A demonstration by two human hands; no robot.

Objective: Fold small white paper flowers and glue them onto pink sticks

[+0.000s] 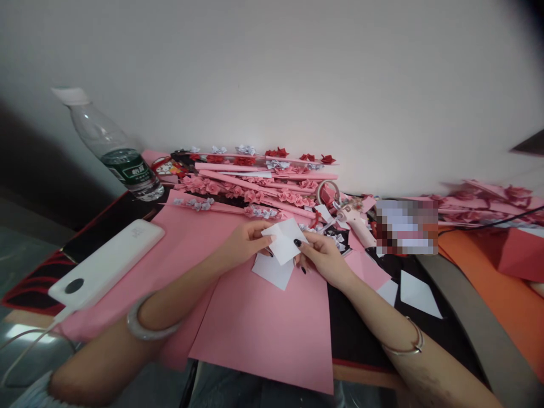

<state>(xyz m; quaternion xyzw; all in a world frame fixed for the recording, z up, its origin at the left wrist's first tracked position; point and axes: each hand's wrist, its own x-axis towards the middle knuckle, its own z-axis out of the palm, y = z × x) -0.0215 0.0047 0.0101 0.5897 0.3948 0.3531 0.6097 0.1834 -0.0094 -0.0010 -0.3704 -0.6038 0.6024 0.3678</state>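
Between both hands is a small white square of paper (285,242), held up and turned corner-down. My left hand (250,242) pinches its left corner with thumb and fingers. At the right corner, my right hand (322,255) grips it, the dark-nailed thumb lying on top. Just below the held square, another white paper piece (274,273) rests on a large pink sheet (272,328). Behind the hands lie pink paper stems (255,184) dressed with small folded paper flowers (254,196) in pink, red and white.
A water bottle (123,153) and a white power bank (106,263) with a cable stand at left. Right of the hands are a tape roll (327,193), a pink glue gun (358,224), loose white paper (419,293) and orange sheets (480,277). A wall rises behind.
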